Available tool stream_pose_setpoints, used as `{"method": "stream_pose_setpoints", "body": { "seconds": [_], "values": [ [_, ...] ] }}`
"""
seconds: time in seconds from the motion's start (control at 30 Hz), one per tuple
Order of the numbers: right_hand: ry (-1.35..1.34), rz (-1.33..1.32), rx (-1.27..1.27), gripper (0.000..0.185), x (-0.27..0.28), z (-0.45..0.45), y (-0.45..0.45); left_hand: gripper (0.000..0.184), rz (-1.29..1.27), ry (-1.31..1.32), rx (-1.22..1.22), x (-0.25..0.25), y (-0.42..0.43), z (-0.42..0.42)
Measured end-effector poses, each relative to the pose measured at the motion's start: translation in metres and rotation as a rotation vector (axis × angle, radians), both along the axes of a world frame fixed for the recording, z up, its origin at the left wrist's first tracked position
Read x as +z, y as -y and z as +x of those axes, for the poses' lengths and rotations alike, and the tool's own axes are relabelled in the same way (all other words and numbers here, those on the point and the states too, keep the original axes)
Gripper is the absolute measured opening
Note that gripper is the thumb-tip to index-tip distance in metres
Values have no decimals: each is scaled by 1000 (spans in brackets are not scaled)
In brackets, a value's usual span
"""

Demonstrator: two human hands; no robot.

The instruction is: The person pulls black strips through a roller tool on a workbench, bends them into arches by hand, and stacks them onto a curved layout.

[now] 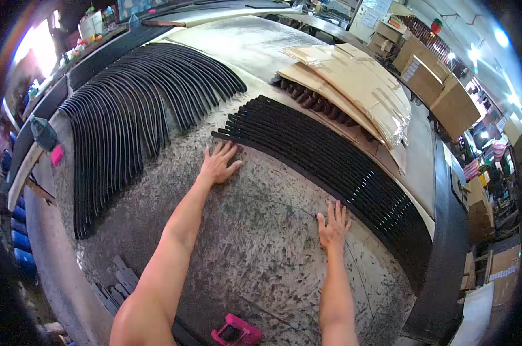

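Observation:
Several black strips (324, 155) lie side by side in a long row across the worn, speckled table (261, 242). My left hand (218, 164) rests with spread fingers at the near edge of this row, by its left end. Farther right along the same edge, my right hand (333, 224) has its fingers apart and its fingertips at the strips. Neither hand holds anything. A second group of black strips (117, 127), curved and fanned out, covers the table's left part.
Flattened cardboard (353, 86) lies beyond the row, over more dark pieces. A pink tool (236, 331) sits at the near edge, with short dark strips (122, 279) to its left. A hammer-like tool (43, 134) and a pink piece (57, 155) are at the left edge.

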State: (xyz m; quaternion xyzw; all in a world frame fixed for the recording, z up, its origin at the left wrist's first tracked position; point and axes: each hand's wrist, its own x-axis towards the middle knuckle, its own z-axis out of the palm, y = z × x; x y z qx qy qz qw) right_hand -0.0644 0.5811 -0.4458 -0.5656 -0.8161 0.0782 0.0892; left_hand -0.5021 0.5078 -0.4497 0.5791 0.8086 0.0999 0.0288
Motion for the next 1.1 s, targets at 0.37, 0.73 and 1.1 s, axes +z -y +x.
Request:
{"method": "stream_pose_setpoints", "body": {
  "seconds": [0.37,0.73,1.1],
  "values": [
    [-117,200,-63,61,-25,52,5,65,-20,-32,67,22,0,23],
    [-56,95,-484,63,-15,220,21,57,40,-100,87,-15,35,17],
    [-115,183,-710,62,-28,288,46,59,-126,-189,140,-10,129,52]
  ]
}}
